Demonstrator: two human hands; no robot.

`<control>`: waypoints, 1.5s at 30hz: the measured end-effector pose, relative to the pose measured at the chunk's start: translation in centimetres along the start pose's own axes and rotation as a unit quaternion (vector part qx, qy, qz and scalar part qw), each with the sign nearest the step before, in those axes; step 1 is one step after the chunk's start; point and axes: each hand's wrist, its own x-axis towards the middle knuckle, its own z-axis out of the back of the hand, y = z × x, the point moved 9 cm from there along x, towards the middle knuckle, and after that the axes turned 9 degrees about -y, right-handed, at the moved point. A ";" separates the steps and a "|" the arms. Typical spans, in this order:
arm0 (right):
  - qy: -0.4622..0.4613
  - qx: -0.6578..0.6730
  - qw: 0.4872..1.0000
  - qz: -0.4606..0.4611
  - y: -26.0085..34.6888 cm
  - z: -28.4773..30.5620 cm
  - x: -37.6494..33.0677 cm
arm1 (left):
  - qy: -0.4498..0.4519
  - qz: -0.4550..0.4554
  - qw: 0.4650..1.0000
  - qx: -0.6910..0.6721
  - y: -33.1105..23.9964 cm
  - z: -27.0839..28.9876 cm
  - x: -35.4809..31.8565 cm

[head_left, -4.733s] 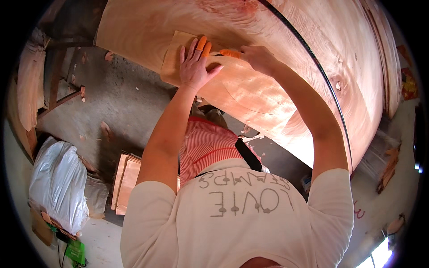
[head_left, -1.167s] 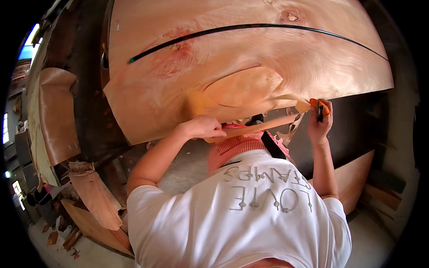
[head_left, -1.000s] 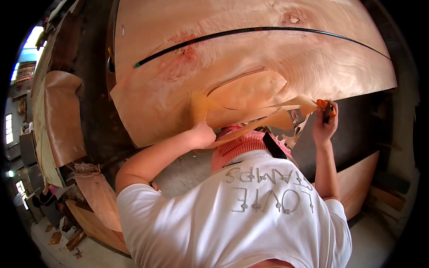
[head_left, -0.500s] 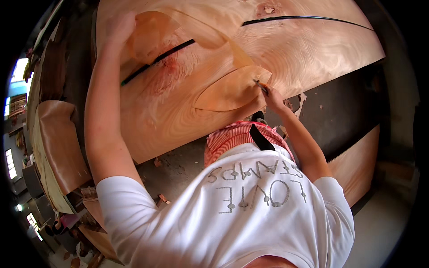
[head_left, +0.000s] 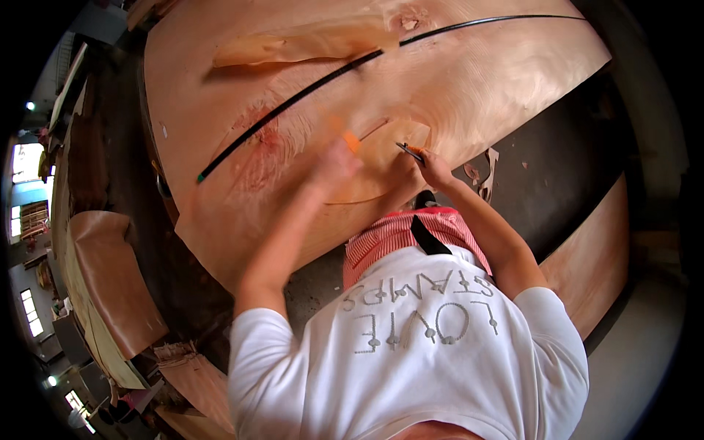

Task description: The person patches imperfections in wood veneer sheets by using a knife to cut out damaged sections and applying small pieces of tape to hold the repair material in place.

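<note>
My right hand [head_left: 434,169] is closed around a slim, dark-tipped cutting tool [head_left: 411,152] with some orange on it. Its tip points over a pointed, leaf-shaped piece of thin veneer [head_left: 396,163] near the front edge of a large wood veneer sheet [head_left: 499,88]. My left hand [head_left: 339,160] is smeared by motion above the left part of that piece. Beside its fingers shows a small bright orange thing [head_left: 352,141], too blurred to name. Farther back a curled veneer offcut [head_left: 308,40] rests on the sheet.
A long, thin black strip [head_left: 293,103] with a green end curves across the sheet. Veneer scraps [head_left: 488,174] are at the sheet's right front edge. Rolled brown veneer [head_left: 114,279] stands at the left, and another wood sheet [head_left: 590,257] lies at the right.
My left hand has let go of the veneer offcut, which now lies at the back, and has come down toward the front. The black strip shows in full. My right hand keeps the tool.
</note>
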 end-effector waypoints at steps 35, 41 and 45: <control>-0.225 0.547 0.779 0.208 3.4 71.5 22.8 | 0.252 0.308 0.891 0.217 -7.1 -10.4 -8.0; 0.029 0.660 0.745 0.096 -2.2 55.9 21.9 | 0.255 0.302 0.896 0.202 -6.7 -11.2 -6.8; 0.080 0.736 0.672 0.019 -7.6 48.0 22.4 | 0.219 0.318 0.903 0.188 -6.4 -11.0 -5.9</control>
